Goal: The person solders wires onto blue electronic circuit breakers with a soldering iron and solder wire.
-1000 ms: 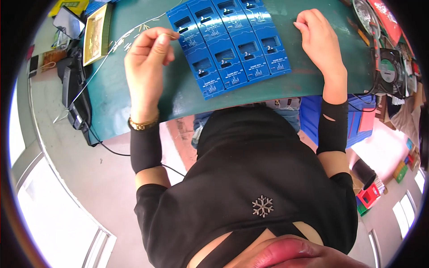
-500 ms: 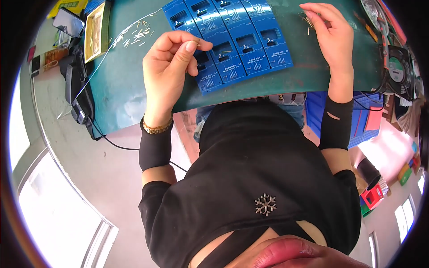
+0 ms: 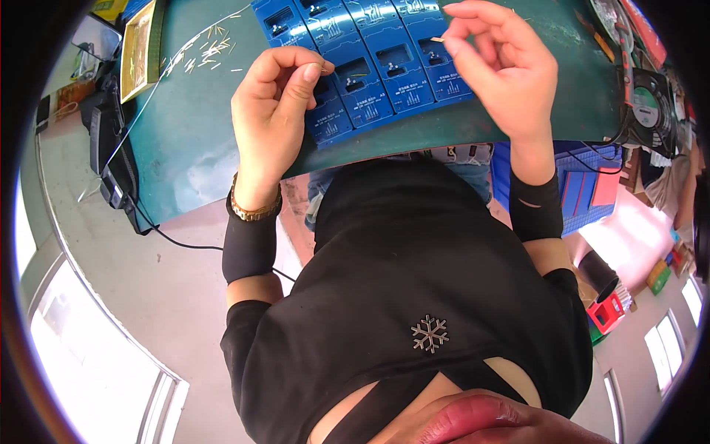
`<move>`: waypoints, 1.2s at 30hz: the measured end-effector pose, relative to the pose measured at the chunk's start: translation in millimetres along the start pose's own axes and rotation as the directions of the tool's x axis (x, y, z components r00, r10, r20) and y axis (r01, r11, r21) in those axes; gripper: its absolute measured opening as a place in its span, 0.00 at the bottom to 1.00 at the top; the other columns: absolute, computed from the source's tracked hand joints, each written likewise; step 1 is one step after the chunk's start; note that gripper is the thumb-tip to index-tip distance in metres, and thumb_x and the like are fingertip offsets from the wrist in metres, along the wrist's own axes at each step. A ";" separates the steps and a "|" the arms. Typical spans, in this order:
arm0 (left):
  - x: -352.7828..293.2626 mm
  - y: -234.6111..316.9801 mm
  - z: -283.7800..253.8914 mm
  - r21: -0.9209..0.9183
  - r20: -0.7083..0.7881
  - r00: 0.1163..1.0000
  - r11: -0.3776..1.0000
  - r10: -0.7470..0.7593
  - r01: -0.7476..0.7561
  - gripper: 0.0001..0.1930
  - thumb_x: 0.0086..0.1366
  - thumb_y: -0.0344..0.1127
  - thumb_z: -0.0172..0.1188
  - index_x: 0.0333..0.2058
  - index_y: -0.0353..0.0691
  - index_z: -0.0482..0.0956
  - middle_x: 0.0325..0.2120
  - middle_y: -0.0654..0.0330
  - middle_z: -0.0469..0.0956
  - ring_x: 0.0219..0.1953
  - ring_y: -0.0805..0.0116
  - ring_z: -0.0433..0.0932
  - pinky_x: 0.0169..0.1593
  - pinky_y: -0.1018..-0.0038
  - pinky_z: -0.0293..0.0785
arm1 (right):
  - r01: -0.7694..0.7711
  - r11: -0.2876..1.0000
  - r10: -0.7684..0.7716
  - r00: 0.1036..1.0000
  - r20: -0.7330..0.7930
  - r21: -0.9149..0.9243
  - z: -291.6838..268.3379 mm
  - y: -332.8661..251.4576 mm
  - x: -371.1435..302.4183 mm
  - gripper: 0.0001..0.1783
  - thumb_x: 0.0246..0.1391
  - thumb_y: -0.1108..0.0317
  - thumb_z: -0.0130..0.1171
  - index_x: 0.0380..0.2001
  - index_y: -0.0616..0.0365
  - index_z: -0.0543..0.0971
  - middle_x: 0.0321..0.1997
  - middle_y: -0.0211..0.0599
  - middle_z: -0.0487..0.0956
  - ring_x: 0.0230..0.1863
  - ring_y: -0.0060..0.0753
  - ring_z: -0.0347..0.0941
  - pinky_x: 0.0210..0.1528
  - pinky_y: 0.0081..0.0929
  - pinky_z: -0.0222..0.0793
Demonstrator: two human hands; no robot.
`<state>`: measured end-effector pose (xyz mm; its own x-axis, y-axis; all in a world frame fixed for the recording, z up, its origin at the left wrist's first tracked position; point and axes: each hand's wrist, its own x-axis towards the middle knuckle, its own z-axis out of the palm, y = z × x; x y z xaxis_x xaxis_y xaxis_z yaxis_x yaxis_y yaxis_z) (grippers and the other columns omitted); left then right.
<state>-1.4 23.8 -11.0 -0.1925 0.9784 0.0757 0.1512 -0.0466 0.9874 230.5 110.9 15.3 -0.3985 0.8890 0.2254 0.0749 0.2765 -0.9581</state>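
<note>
A panel of joined blue circuit boards (image 3: 373,107) with cut-out windows lies near the table's front edge. Over its left side, my left hand (image 3: 274,103) is closed, thumb and forefinger pinching what looks like a thin pin, mostly hidden by the fingertips. My right hand (image 3: 510,70) is above the panel's right side. Between its thumb and forefinger a small gold-coloured pin (image 3: 438,39) sticks out toward the boards. Another thin pin (image 3: 359,75) shows at a board window between my hands. Several loose pins (image 3: 211,50) lie scattered on the table left of the panel.
The green table (image 3: 188,155) curves around in front of me. A yellow-rimmed tray (image 3: 139,55) stands at the left beside black equipment (image 3: 111,159) with a cable. On the right is a round black fan-like device (image 3: 651,111). A blue crate (image 3: 573,185) is below the table.
My right hand has moved left from the loose pins on the right to above the panel, a pin now showing in its fingers. My left hand stays pinched beside the boards.
</note>
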 end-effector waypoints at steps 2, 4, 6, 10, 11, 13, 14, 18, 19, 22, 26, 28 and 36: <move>-0.2 -0.8 -0.1 -0.030 -0.009 1.000 1.000 0.009 -0.009 0.03 0.69 0.28 0.58 0.38 0.36 0.78 0.35 0.63 0.83 0.26 0.85 0.68 0.32 0.87 0.68 | -0.030 0.998 0.034 0.997 0.064 -0.059 8.0 -8.4 -0.4 0.23 0.49 0.84 0.62 0.49 0.61 0.72 0.29 0.25 0.78 0.19 0.06 0.55 0.22 0.10 0.50; -1.1 -1.3 0.9 -0.050 -0.048 0.999 0.998 0.025 -0.028 0.03 0.69 0.28 0.58 0.39 0.36 0.78 0.35 0.62 0.83 0.25 0.85 0.67 0.31 0.87 0.67 | -0.059 0.996 0.066 0.991 0.115 -0.068 12.8 -11.0 -1.3 0.23 0.48 0.83 0.62 0.48 0.59 0.69 0.27 0.24 0.77 0.18 0.07 0.54 0.22 0.10 0.49; -0.7 -4.5 -2.2 -0.124 -0.087 0.994 0.989 0.068 -0.079 0.03 0.69 0.28 0.58 0.39 0.36 0.78 0.35 0.62 0.83 0.24 0.85 0.67 0.31 0.87 0.66 | -0.116 0.993 0.117 0.984 0.131 -0.021 19.6 -7.2 -2.0 0.23 0.48 0.83 0.63 0.46 0.59 0.67 0.27 0.25 0.78 0.17 0.07 0.54 0.22 0.10 0.49; 1.3 -11.5 -7.8 -0.117 -0.192 0.946 0.951 0.260 -0.285 0.04 0.70 0.29 0.58 0.39 0.35 0.76 0.35 0.60 0.83 0.24 0.85 0.67 0.30 0.88 0.65 | -0.062 0.988 0.081 0.988 0.135 -0.141 26.8 -3.4 -4.1 0.23 0.47 0.84 0.63 0.41 0.57 0.64 0.27 0.27 0.77 0.17 0.07 0.54 0.21 0.12 0.50; 1.5 -12.4 -8.0 -0.117 -0.206 0.944 0.952 0.257 -0.284 0.04 0.70 0.29 0.58 0.39 0.35 0.76 0.35 0.60 0.83 0.24 0.85 0.67 0.30 0.88 0.65 | -0.060 0.988 0.081 0.986 0.148 -0.143 28.0 -4.1 -3.5 0.23 0.47 0.84 0.63 0.41 0.57 0.64 0.27 0.27 0.77 0.17 0.07 0.54 0.21 0.12 0.50; 0.8 -13.4 -8.7 -0.146 -0.218 0.933 0.935 0.288 -0.323 0.04 0.69 0.29 0.58 0.39 0.35 0.76 0.35 0.60 0.83 0.24 0.85 0.67 0.29 0.88 0.65 | -0.062 0.983 0.082 0.991 0.110 -0.170 30.7 -5.9 -3.9 0.22 0.47 0.85 0.63 0.41 0.57 0.64 0.27 0.27 0.77 0.17 0.07 0.54 0.21 0.12 0.50; 0.2 -13.0 -10.3 -0.145 -0.228 0.931 0.936 0.283 -0.320 0.04 0.69 0.29 0.58 0.39 0.35 0.76 0.35 0.60 0.83 0.24 0.85 0.67 0.29 0.88 0.65 | -0.061 0.983 0.083 0.989 0.121 -0.170 32.4 -5.4 -3.8 0.22 0.47 0.85 0.63 0.41 0.57 0.64 0.27 0.27 0.77 0.17 0.07 0.54 0.21 0.12 0.50; 0.7 -18.1 -14.8 -0.079 -0.200 0.934 0.946 0.295 -0.316 0.05 0.71 0.28 0.56 0.40 0.32 0.75 0.38 0.52 0.81 0.24 0.81 0.67 0.31 0.86 0.65 | -0.342 0.939 0.340 0.939 0.047 0.045 38.5 18.8 1.4 0.22 0.49 0.85 0.61 0.41 0.57 0.63 0.27 0.28 0.76 0.18 0.07 0.56 0.22 0.10 0.50; 2.2 -18.8 -14.3 -0.083 -0.201 0.932 0.943 0.300 -0.322 0.05 0.71 0.28 0.56 0.40 0.32 0.75 0.38 0.52 0.81 0.24 0.81 0.67 0.31 0.86 0.65 | 0.156 0.941 -0.173 0.984 0.031 0.300 44.6 48.3 10.0 0.22 0.49 0.85 0.61 0.41 0.57 0.63 0.27 0.28 0.76 0.18 0.07 0.56 0.22 0.10 0.50; -0.4 -21.5 -18.4 -0.074 -0.220 0.928 0.943 0.302 -0.325 0.05 0.71 0.28 0.56 0.40 0.32 0.75 0.38 0.52 0.81 0.24 0.81 0.67 0.31 0.85 0.65 | 0.231 0.941 -0.250 0.967 0.048 0.248 45.0 18.4 1.9 0.21 0.49 0.85 0.61 0.41 0.57 0.63 0.28 0.28 0.76 0.19 0.06 0.56 0.22 0.10 0.51; -0.7 -19.7 -17.9 -0.123 -0.204 0.942 0.948 0.266 -0.294 0.05 0.70 0.28 0.56 0.40 0.32 0.75 0.39 0.52 0.82 0.24 0.80 0.67 0.32 0.85 0.65 | -0.036 0.976 0.055 0.995 0.082 -0.214 37.4 3.9 -7.5 0.26 0.49 0.85 0.60 0.50 0.61 0.64 0.27 0.27 0.76 0.19 0.07 0.57 0.23 0.09 0.52; -0.2 -19.9 -17.9 -0.185 -0.187 0.954 0.946 0.233 -0.268 0.05 0.70 0.28 0.56 0.41 0.32 0.76 0.39 0.52 0.82 0.25 0.80 0.68 0.32 0.85 0.65 | -0.004 0.979 0.020 0.997 0.078 -0.204 34.5 16.5 -9.9 0.22 0.51 0.84 0.61 0.46 0.60 0.65 0.30 0.31 0.79 0.19 0.10 0.58 0.24 0.11 0.56; 20.3 -33.4 6.1 -0.629 -0.246 0.883 0.627 0.399 -0.459 0.05 0.70 0.30 0.58 0.39 0.34 0.76 0.35 0.57 0.80 0.25 0.81 0.68 0.31 0.86 0.65 | 0.057 0.983 -0.037 0.993 0.114 -0.173 31.2 27.8 -10.5 0.23 0.48 0.87 0.63 0.45 0.61 0.65 0.34 0.35 0.82 0.20 0.06 0.53 0.25 0.07 0.55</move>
<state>-4.4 46.5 -43.3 -0.3481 0.7959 0.4954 -0.4267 -0.6050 0.6722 208.2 97.9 -19.2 -0.5025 0.8308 0.2393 0.2095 0.3856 -0.8986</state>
